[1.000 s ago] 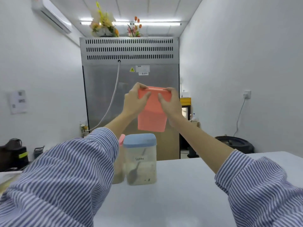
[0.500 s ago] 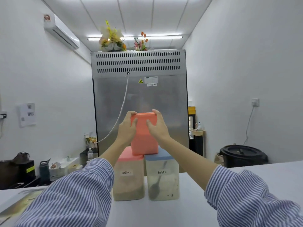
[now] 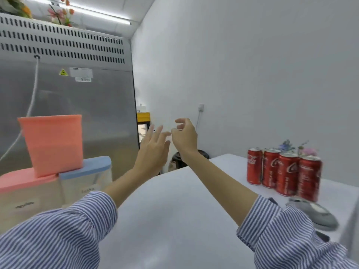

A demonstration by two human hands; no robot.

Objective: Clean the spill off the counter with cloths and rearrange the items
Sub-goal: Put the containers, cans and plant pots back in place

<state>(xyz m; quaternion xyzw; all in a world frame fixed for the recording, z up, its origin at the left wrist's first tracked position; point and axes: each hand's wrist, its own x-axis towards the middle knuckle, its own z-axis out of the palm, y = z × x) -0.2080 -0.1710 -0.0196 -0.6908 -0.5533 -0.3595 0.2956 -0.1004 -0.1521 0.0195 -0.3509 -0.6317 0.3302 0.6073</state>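
A coral-pink container (image 3: 52,144) stands on top of two lidded jars at the left: one with a pink lid (image 3: 21,179) and one with a blue lid (image 3: 87,167). My left hand (image 3: 153,148) is raised in the air to the right of them, fingers straight, holding nothing. My right hand (image 3: 184,136) hovers beside it with loosely curled fingers, also empty. Both hands are clear of the white counter (image 3: 174,210). Several red cola cans (image 3: 281,171) stand in a row at the right.
A grey cloth-like thing (image 3: 314,212) lies at the counter's right edge in front of the cans. A tall steel fridge (image 3: 77,103) stands behind the counter. A black bin (image 3: 174,160) sits on the floor beyond. Small flowers (image 3: 291,146) stand behind the cans.
Both hands have let go of the coral container, which now rests on the two jars. The hands moved right and the view turned right, bringing the cans into sight.
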